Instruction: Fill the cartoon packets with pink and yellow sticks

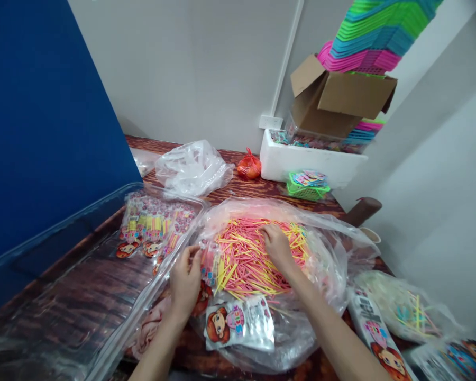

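A large clear plastic bag [329, 254] lies open, holding a heap of pink and yellow sticks [246, 259]. My right hand [276, 244] reaches onto the heap, fingertips bent down at the sticks; what they pinch is too small to make out. At the bag's left edge, my left hand [185, 275] has its thumb and fingers curled near a small filled packet [209, 262]; whether it grips the packet is unclear. In front of the heap lies a printed packet [240, 324] with a cartoon face.
To the left is a clear tray [99, 286] with filled packets [154, 222]. Behind are a white plastic bag [194, 168], a red bag [249, 165], a green basket [307, 188] and a white foam box [309, 164]. More printed packets [381, 338] lie at right.
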`<move>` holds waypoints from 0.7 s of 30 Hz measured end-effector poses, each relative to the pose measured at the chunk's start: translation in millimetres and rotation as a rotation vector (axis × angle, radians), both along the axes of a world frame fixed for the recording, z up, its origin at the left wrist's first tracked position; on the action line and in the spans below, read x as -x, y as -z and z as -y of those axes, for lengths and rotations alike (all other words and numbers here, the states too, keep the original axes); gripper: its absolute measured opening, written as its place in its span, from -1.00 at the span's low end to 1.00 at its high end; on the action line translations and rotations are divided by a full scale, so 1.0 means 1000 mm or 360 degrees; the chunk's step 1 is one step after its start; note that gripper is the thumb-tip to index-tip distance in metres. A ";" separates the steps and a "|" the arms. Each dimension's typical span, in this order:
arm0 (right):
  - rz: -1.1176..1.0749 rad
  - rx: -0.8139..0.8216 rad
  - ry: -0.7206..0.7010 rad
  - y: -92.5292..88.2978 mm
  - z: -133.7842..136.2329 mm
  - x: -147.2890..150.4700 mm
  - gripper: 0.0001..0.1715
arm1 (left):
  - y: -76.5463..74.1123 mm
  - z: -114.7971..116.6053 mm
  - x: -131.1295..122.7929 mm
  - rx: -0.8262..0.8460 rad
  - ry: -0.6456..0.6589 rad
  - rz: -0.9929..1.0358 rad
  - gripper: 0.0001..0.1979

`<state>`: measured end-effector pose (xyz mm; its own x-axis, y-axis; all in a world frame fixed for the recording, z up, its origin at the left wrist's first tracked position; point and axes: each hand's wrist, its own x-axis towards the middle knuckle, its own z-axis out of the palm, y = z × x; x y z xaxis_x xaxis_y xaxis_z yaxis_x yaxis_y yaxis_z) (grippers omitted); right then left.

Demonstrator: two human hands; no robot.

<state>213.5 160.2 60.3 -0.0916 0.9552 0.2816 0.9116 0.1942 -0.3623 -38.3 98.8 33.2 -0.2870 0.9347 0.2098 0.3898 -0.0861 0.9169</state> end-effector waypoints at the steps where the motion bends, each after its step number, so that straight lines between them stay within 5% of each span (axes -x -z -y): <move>1: 0.0098 0.0007 0.0028 0.002 -0.016 -0.004 -0.65 | 0.006 -0.004 -0.001 -0.0016 -0.0029 -0.0186 -0.69; 7: 0.0559 0.0158 0.0030 0.015 -0.056 -0.006 -0.66 | 0.024 -0.003 -0.006 -0.0137 -0.0087 -0.0719 -0.53; 14: 0.0784 0.0200 -0.0101 0.018 -0.040 0.001 -0.64 | 0.010 0.017 -0.006 -0.0202 -0.0014 -0.0768 -0.59; 21: 0.0715 0.0147 -0.0102 -0.003 -0.022 -0.011 -0.68 | -0.002 0.036 -0.012 -0.0217 0.0090 -0.0735 -0.64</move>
